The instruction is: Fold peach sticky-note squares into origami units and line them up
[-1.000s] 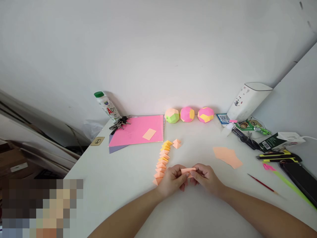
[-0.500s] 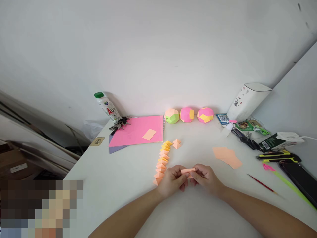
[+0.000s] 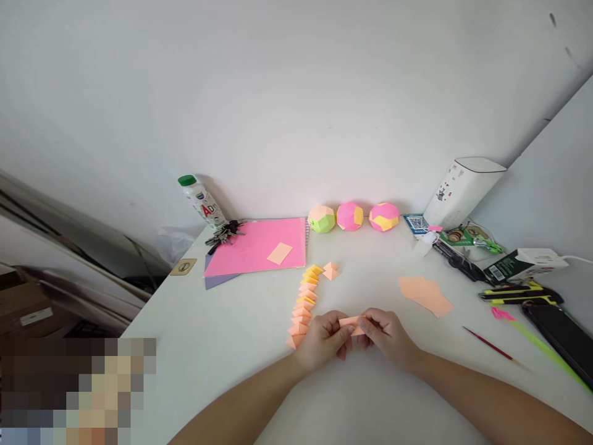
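Note:
A small piece of orange paper [image 3: 353, 322] is pinched between both hands above the white table. My left hand [image 3: 327, 340] grips its left end, thumb on the near face. My right hand [image 3: 386, 334] is closed on the right end, its thumb pressing near the top edge. Fingers hide part of the paper, so its folds show only partly. Just left of my left hand runs a row of folded orange and yellow paper pieces [image 3: 303, 303]. One more folded piece [image 3: 330, 270] lies beside the row's far end. Flat orange sheets [image 3: 425, 293] rest beyond my right hand.
Three paper balls [image 3: 349, 216] stand against the wall. A pink folder [image 3: 254, 247] holds keys [image 3: 225, 233] and an orange slip; a bottle [image 3: 202, 203] stands behind. On the right lie a thin brush [image 3: 491, 343], a yellow-black cutter [image 3: 519, 293], a black case [image 3: 563, 340] and a box [image 3: 525, 262].
My right thumb has shifted slightly inward and up over the paper, and more of the paper's face shows. The camera view has shifted a little; the other things lie as before.

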Demonstrator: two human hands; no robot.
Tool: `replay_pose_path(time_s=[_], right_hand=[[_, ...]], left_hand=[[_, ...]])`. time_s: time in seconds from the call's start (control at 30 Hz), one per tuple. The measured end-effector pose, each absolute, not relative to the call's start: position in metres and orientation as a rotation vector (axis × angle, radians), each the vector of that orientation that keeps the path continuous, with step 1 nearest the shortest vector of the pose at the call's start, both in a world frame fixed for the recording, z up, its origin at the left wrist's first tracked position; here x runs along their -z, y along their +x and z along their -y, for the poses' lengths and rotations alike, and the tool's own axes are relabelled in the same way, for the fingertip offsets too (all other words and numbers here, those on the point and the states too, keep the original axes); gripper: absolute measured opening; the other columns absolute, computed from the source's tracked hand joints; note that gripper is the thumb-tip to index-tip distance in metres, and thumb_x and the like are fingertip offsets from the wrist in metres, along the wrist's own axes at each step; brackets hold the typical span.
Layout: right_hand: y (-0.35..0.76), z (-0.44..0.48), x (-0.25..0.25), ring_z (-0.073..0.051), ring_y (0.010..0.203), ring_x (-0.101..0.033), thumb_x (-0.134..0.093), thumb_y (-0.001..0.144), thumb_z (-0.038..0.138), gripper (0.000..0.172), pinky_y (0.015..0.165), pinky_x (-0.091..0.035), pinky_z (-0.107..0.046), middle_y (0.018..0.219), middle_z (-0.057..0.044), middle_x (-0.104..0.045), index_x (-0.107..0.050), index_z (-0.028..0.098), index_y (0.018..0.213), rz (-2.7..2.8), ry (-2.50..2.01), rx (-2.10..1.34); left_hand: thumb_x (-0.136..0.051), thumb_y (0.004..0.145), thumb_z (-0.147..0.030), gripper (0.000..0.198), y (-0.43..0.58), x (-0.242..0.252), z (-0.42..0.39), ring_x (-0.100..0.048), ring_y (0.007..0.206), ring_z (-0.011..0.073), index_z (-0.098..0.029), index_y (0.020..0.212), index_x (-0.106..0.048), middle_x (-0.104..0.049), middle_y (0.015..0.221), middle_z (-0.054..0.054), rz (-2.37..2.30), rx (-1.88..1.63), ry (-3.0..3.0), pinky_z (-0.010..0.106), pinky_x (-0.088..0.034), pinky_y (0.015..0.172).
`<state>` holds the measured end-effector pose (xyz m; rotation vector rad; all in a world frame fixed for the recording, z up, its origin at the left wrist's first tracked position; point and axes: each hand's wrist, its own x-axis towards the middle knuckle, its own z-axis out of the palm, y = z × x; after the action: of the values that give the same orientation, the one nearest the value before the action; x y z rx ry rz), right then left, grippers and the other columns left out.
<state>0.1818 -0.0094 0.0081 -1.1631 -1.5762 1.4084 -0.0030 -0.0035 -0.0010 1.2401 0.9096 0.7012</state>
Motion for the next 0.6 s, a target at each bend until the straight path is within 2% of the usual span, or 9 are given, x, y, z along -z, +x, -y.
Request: replay_pose_path(time_s=[0.4, 0.6], right_hand=[[0.1819, 0.0109, -0.0084, -0.013, 0.053, -0.055, -0.048, 0.091, 0.041, 0.034, 0.052, -0.045, -0.025, 0.057, 0.0, -0.058, -0.053, 0.017, 0.067, 1.588, -1.154, -1.363], [0.1815, 0.0097, -0.0093, -0.013, 0.051, -0.054, -0.048, 0.091, 0.042, 0.035, 0.05, -0.044, -0.024, 0.054, 0.001, -0.057, -0.054, 0.017, 0.068, 1.584, -1.16, -1.346]], left_hand=[[-0.054, 0.083, -0.049, 0.034, -0.0029, 0.0006, 0.0042, -0.049, 0.038, 0.0083, -0.015, 0.089, -0.056, -0.057, 0.051, -0.003, -0.931, -0.659, 1.266, 0.019, -0.036, 0.04], [-0.057, 0.081, -0.046, 0.031, -0.0037, -0.0033, 0.005, -0.054, 0.044, 0.0095, -0.015, 0.079, -0.056, -0.063, 0.06, 0.0, -0.937, -0.633, 1.266, 0.02, -0.04, 0.044]])
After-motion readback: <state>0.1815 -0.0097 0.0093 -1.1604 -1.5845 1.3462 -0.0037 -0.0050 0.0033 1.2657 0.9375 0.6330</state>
